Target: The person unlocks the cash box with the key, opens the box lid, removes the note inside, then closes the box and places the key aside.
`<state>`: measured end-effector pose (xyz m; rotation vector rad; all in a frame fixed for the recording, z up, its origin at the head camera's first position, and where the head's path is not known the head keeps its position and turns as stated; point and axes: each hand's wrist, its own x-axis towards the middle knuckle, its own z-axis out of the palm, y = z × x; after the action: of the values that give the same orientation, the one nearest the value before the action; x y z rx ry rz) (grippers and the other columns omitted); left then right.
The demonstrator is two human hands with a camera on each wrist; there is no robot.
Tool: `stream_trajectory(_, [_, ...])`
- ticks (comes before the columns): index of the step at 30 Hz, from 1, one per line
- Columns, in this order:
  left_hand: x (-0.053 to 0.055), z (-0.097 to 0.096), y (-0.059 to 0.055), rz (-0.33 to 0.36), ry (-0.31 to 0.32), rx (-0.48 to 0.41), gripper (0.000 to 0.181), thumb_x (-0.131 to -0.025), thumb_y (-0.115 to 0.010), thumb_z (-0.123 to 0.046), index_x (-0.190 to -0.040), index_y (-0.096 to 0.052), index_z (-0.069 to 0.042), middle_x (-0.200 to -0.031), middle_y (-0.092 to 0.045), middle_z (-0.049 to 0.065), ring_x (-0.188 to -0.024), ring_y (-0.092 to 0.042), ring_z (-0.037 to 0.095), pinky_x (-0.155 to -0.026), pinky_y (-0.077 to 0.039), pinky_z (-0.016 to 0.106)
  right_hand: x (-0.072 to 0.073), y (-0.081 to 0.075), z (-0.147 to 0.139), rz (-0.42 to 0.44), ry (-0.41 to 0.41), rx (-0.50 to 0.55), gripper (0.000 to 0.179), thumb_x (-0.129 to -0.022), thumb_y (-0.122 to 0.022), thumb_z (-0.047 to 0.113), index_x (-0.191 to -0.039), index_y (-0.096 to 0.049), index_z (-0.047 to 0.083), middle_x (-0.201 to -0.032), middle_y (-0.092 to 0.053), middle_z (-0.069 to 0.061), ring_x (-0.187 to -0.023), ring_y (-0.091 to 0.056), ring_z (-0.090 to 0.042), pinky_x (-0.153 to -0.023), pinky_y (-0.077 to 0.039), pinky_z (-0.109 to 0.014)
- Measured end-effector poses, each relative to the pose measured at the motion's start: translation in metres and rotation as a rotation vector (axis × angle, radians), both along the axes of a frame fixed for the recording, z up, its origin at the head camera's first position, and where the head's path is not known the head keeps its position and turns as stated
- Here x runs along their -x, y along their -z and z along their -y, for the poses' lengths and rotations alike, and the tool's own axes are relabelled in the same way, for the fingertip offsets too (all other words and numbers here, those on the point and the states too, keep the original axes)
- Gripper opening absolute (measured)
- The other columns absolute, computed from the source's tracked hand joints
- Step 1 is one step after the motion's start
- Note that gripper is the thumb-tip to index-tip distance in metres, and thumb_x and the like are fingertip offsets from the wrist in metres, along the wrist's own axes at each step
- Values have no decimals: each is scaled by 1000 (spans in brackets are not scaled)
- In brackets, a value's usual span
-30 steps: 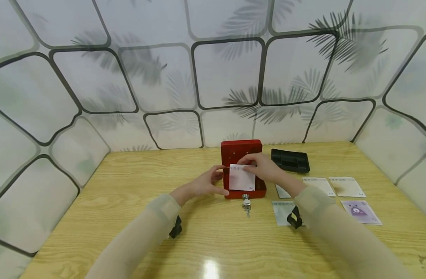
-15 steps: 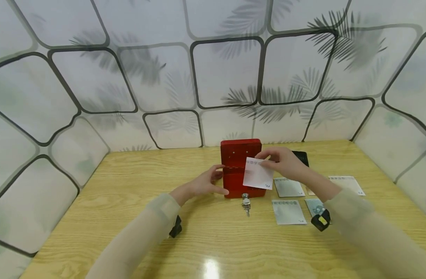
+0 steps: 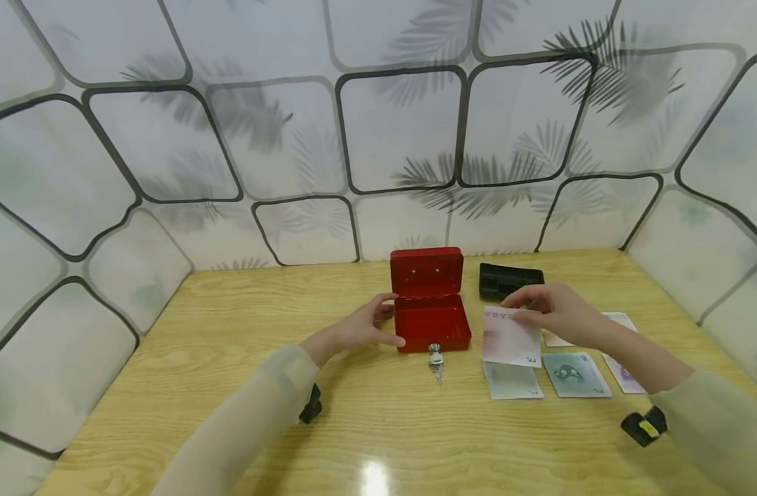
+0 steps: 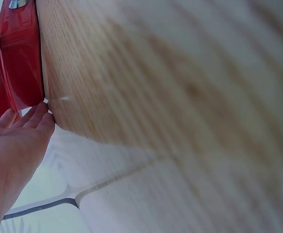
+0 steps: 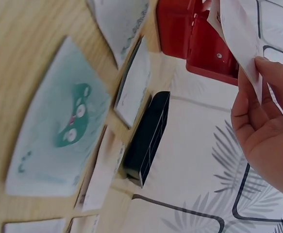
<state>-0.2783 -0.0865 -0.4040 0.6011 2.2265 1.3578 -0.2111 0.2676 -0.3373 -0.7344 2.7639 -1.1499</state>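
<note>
Bright, even light; glare on table [image 3: 375, 475]; wrist views blurred; wide-angle edge bending.

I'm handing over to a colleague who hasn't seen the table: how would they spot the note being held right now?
Find the open red cash box mid-table with a key at its front. Just right of it, the right hand pinches a whitish, pink-tinged note by its top edge. It alone is lifted; the other notes lie flat.

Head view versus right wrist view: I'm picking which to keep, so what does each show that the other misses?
Only the head view shows the left hand touching the red box, and the key in its lock. Only the right wrist view shows the green creature printed on one note clearly. Both show the right hand pinching a paper note, the box, the black tray and the table.
</note>
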Motion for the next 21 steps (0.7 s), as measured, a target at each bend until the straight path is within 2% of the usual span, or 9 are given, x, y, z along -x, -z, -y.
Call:
stream_trajectory(8, [-1,0,0,-4,0,2,85,-85,-77,-12,-150,-24,-9,-152,-33,19,-141,-29,30,-114,-24,43,-22,11,-23,35,-24,-21,20,-92,-66,7,-112,-68,4,-104,-67,-7,-74,-62,-9,-63,-53,-27])
stream_trajectory(15, [-1,0,0,1,-11,7,84,-85,-77,-13,-150,-25,-10,-152,-33,17,-141,-29,29,-114,-24,43,-34,28,-38,126,-43,-5,23,-93,-66,11,-114,-67,1,-105,-66,-6,-75,-61,-8,-63,-51,-26])
stream_trajectory(21, [0,-1,0,-2,-3,3,84,-85,-76,-12,-151,-24,-10,-152,-33,17,-141,-29,29,-114,-24,44,-42,43,-45,179,-122,37,22,-94,-64,10,-113,-66,-1,-107,-66,-1,-82,-60,-5,-64,-50,-25])
